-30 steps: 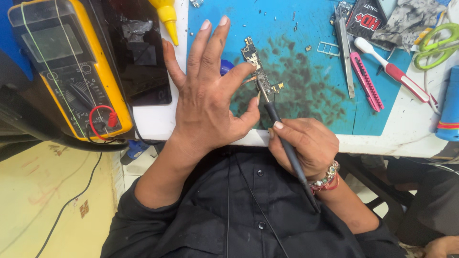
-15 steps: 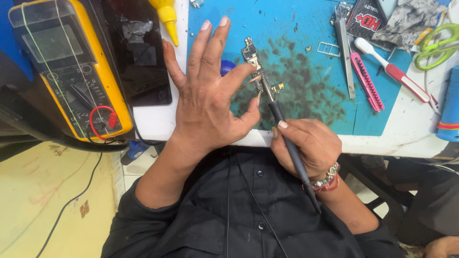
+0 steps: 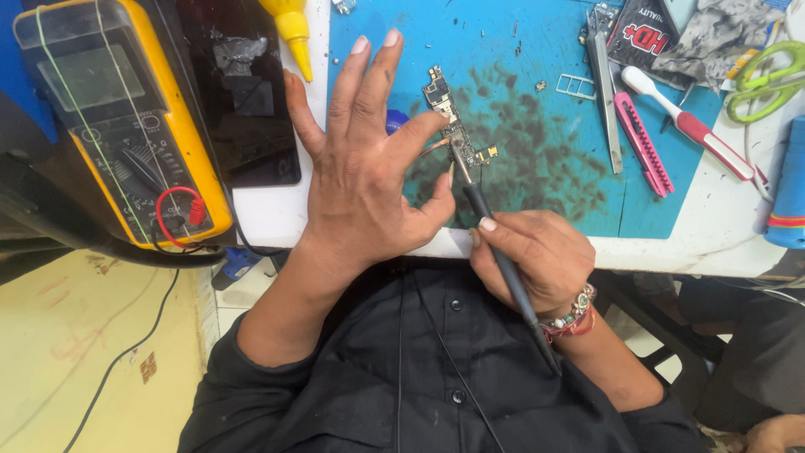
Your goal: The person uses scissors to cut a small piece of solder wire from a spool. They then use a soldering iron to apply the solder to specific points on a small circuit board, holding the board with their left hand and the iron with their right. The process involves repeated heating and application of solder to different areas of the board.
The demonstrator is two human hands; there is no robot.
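A small phone circuit board lies on a stained blue work mat. My left hand rests over the mat's left side with fingers spread, its index fingertip pressing on the board. My right hand grips a dark soldering iron like a pen; the tip touches the board near its lower end. A cord runs from the iron down over my black shirt.
A yellow multimeter and a dark phone lie at left, with a yellow nozzle bottle behind. Tweezers, a pink cutter, a toothbrush and green scissors sit at right.
The right hand and iron have shifted slightly, and the iron's tip now sits on the lower part of the board. The left hand stays in place.
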